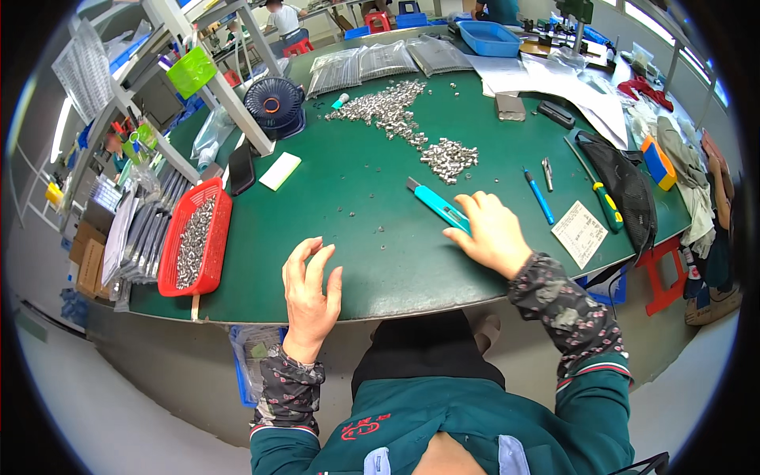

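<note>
A white rectangular paper slip lies at the green worktop's right edge; clear flat packets sit at its far side. The right hand, fingers spread, rests on a turquoise utility knife lying diagonally, blade end pointing far-left; the left hand hovers open, holding nothing.

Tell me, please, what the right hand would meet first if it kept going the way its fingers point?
The right hand already touches the teal utility knife; sliding on up-left, it would push along that knife first, though depth is hard to judge.
</note>
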A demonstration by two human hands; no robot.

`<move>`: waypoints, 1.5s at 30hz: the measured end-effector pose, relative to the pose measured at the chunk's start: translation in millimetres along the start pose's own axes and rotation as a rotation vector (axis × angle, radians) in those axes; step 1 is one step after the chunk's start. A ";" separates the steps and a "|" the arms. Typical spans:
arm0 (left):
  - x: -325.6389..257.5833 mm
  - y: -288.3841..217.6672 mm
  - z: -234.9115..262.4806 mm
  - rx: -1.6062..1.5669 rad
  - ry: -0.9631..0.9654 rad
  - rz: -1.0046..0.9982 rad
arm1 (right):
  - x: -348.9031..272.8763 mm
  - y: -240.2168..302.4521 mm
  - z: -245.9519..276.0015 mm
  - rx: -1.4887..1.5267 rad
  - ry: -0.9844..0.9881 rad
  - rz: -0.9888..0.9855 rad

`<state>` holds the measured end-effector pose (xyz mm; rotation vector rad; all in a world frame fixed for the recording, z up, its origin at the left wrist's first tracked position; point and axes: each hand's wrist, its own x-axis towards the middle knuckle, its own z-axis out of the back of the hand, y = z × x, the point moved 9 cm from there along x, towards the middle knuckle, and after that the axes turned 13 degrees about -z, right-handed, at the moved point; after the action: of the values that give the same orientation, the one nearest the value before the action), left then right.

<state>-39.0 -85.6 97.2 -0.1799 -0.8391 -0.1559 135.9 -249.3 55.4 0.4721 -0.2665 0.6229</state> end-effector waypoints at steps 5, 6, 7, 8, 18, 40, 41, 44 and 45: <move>42.5 -4.8 -25.7 -0.035 0.083 -0.136 | 3.4 -10.5 -26.8 0.018 0.019 -0.055; 49.4 -4.7 -35.2 -0.053 0.139 -0.170 | 2.8 -10.2 -26.1 0.057 0.003 -0.034; 58.8 -5.0 -42.2 -0.055 0.145 -0.174 | 2.6 -10.4 -24.5 0.094 -0.013 -0.014; 69.2 -3.6 -52.4 -0.107 0.149 -0.127 | 2.6 -13.7 -19.6 0.151 -0.016 -0.028; 111.9 21.4 -201.5 -0.055 0.501 0.229 | 10.4 -127.4 32.5 0.983 -0.408 -0.422; 117.9 5.8 -218.2 -0.141 0.198 0.166 | 0.3 -133.4 29.9 1.281 -0.331 -0.509; 121.2 -3.3 -221.4 -0.198 0.201 0.082 | 0.3 -132.8 30.8 1.280 -0.329 -0.506; 131.4 -30.9 -236.2 -0.180 0.265 -0.018 | -0.2 -136.1 30.2 1.243 -0.319 -0.532; 131.3 -36.0 -242.7 -0.165 0.307 -0.040 | -0.9 -137.0 29.3 1.242 -0.324 -0.539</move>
<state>215.5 -182.5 40.2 -0.2865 -0.5237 -0.2834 216.4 -361.8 33.5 1.7824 -0.0133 0.1023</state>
